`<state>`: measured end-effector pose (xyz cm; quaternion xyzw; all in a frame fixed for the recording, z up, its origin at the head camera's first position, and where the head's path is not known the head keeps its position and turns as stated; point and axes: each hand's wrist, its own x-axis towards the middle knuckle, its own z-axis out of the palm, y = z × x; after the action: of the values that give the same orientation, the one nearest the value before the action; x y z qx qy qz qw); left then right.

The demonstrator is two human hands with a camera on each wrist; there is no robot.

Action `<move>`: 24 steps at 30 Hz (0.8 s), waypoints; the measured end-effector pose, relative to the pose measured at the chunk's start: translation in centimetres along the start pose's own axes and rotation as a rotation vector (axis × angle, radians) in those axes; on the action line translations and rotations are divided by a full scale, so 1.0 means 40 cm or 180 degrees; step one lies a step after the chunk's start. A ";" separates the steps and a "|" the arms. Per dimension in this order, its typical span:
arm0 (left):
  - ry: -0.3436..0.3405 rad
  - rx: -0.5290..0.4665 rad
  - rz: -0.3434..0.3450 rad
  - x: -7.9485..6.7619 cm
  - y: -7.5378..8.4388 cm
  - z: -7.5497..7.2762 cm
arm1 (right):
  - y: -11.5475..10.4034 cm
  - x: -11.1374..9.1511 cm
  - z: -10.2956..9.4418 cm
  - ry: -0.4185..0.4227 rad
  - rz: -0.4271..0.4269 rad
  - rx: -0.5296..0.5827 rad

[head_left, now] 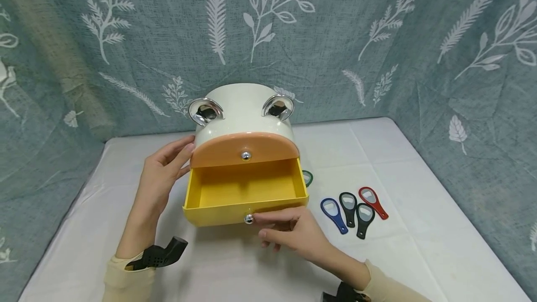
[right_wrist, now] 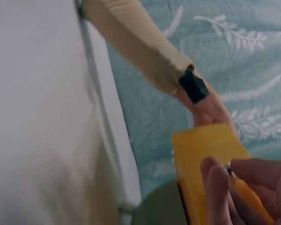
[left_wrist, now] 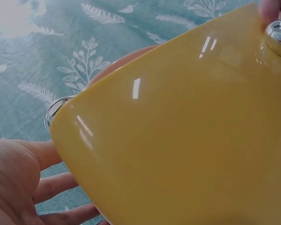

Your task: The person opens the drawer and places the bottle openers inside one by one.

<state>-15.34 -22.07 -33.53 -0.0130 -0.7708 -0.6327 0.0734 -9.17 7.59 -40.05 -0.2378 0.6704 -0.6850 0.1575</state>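
A cream animal-shaped box with chrome ears stands mid-table. Its orange upper drawer is closed. The yellow lower drawer is pulled out and I see nothing inside it. My right hand pinches the silver knob on the drawer's front; the right wrist view shows its fingers curled round that knob against the yellow drawer. My left hand rests flat against the box's left side, fingers straight. In the left wrist view the yellow drawer fills the frame, with the left hand beside it.
Several bottle openers lie on the white cloth right of the box: blue, two black, red, and a green one partly hidden behind the drawer. Leaf-patterned teal fabric walls in the table on three sides.
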 end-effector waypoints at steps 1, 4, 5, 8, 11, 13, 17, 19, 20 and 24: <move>-0.0010 -0.0012 0.0002 0.000 0.000 0.000 | -0.002 -0.009 -0.019 -0.0053 -0.0016 -0.0062; -0.0023 0.0000 0.0026 0.000 0.000 0.000 | -0.005 -0.040 -0.092 -0.0116 -0.0124 -0.0316; -0.0028 0.0002 0.0036 0.000 0.001 -0.001 | -0.009 -0.049 -0.119 -0.0094 -0.0142 -0.0424; -0.0028 0.0036 0.0063 0.002 0.001 -0.004 | -0.019 -0.076 -0.206 0.0129 -0.0093 -0.0789; -0.0026 0.0036 0.0049 0.002 0.003 -0.005 | -0.028 -0.102 -0.288 0.0509 0.0048 -0.1162; -0.0013 0.0034 0.0036 0.002 0.004 -0.005 | -0.029 -0.118 -0.340 0.0721 0.0083 -0.1318; 0.0021 0.0044 -0.0007 0.004 0.006 -0.004 | -0.016 -0.146 -0.436 0.0993 0.0093 -0.1349; 0.0024 0.0051 -0.0028 0.005 0.007 -0.002 | -0.003 -0.163 -0.474 0.1057 0.0150 -0.1354; 0.0023 0.0065 -0.0033 0.005 0.006 -0.001 | 0.004 -0.171 -0.489 0.1068 0.0180 -0.1371; 0.0024 0.0081 -0.0014 0.005 0.002 0.000 | 0.032 -0.205 -0.536 0.1044 0.0294 -0.1544</move>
<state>-15.52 -22.08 -33.42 -0.0079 -0.7785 -0.6231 0.0750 -13.96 29.99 -42.00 -0.1239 0.8411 -0.5262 0.0166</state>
